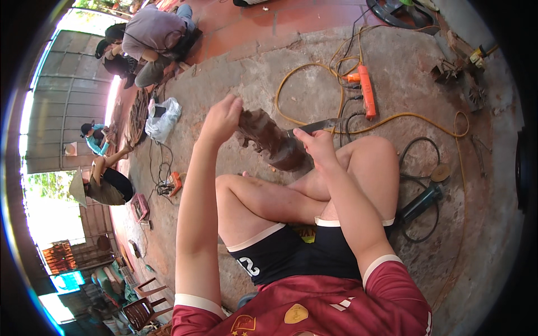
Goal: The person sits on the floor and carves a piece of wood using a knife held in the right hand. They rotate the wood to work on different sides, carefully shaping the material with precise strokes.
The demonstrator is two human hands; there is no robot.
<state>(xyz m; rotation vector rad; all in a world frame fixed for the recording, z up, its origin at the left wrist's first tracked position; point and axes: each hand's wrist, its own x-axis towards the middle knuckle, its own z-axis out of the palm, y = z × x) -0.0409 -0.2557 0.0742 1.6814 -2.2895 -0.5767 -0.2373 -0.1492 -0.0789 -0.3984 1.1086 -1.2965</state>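
Note:
A dark brown carved figure (269, 139), apparently wood, stands tilted on the concrete in front of my crossed legs. Its surface is knobbly toward the upper end and smoother near the base. My left hand (223, 119) is closed on the upper end, the fingertips partly hidden behind it. In my right hand (317, 147) I grip a dark, flat, blade-like tool (320, 125) at the carving's right side. One end of the tool lies against or very near the carving; I cannot tell whether they touch.
An orange power strip (366, 92) and yellow cord (279, 95) lie beyond my right hand. By my right knee is a dark green power tool (421, 203) with a coiled cable. A plastic bag (162, 119) and another orange socket block (175, 183) sit left. Several people crouch or sit farther left.

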